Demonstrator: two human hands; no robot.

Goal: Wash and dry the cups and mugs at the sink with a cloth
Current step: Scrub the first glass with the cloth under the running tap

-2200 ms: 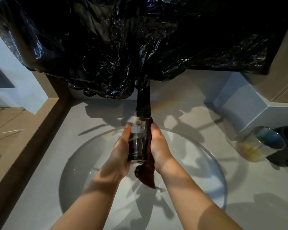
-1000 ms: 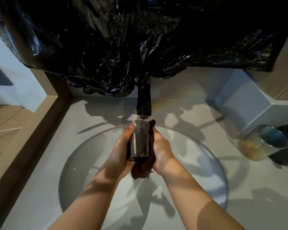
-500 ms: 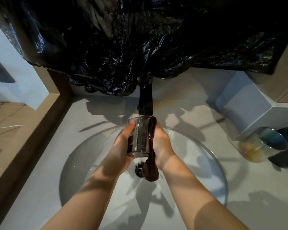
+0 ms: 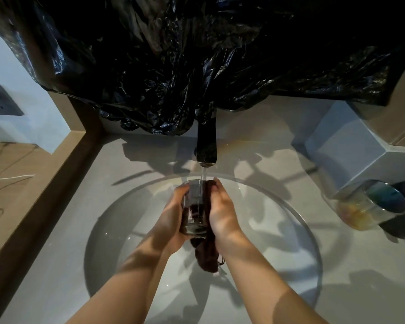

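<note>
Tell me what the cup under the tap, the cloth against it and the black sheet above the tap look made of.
The cup looks like clear glass, perhaps smoke-tinted: its inside shows through the wall, with bright glints. The cloth is dark brown matte fabric, hanging limp in folds below the right hand; fibre unclear. The black sheet looks like thin glossy plastic film, crumpled, with sharp highlights.
</note>
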